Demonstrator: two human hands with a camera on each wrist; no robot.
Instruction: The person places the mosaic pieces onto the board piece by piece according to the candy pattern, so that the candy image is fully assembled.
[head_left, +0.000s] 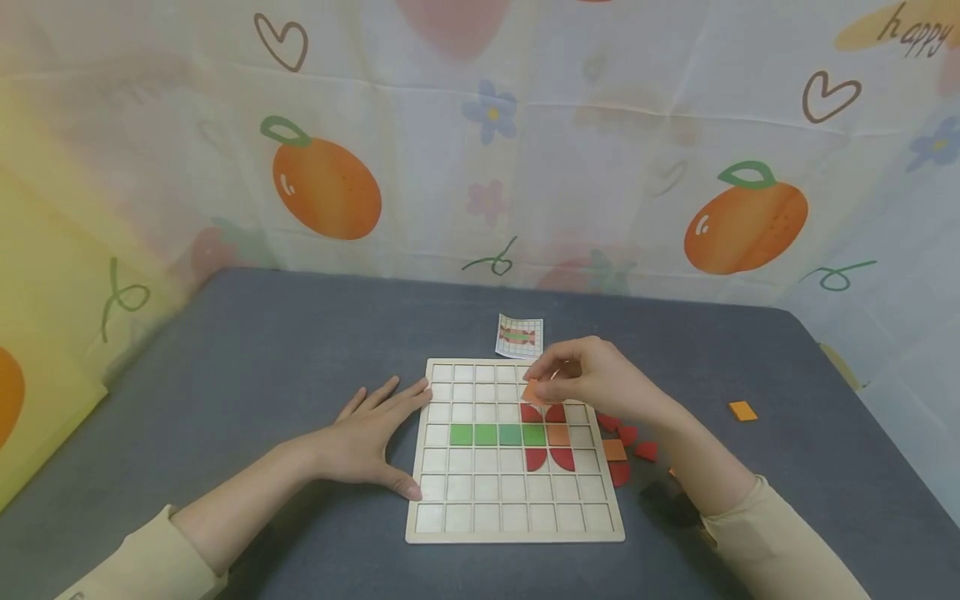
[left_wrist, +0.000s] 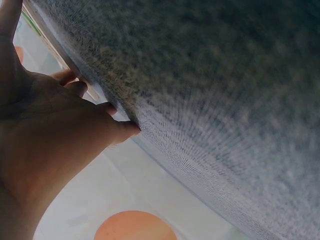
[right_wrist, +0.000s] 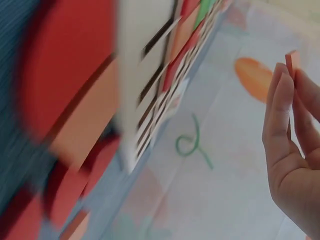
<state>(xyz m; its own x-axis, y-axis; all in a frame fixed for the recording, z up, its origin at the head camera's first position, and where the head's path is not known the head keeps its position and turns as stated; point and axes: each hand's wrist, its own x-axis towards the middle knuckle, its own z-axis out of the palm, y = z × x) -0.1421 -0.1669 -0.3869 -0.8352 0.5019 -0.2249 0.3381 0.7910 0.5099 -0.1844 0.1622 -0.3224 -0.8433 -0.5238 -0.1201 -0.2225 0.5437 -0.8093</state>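
A white grid board (head_left: pixel 480 492) lies on the dark table. Across its middle row runs a line of green square tiles (head_left: pixel 486 434) ending in an orange tile (head_left: pixel 558 434). Red rounded tiles (head_left: pixel 536 459) sit above and below the right end of that line. My right hand (head_left: pixel 600 375) pinches an orange square tile (head_left: pixel 532 392) between thumb and fingers, over the board's upper right part; the right wrist view shows the same tile (right_wrist: pixel 292 62) at the fingertips. My left hand (head_left: pixel 360 442) is spread with straight fingers, thumb and fingertips at the board's left edge.
A small pattern card (head_left: pixel 519 335) lies just behind the board. Several loose red pieces (head_left: pixel 647 452) and an orange tile (head_left: pixel 614 450) are beside the board's right edge. Farther right lies a yellow-orange tile (head_left: pixel 743 411). A printed curtain (head_left: pixel 585 200) hangs behind the table.
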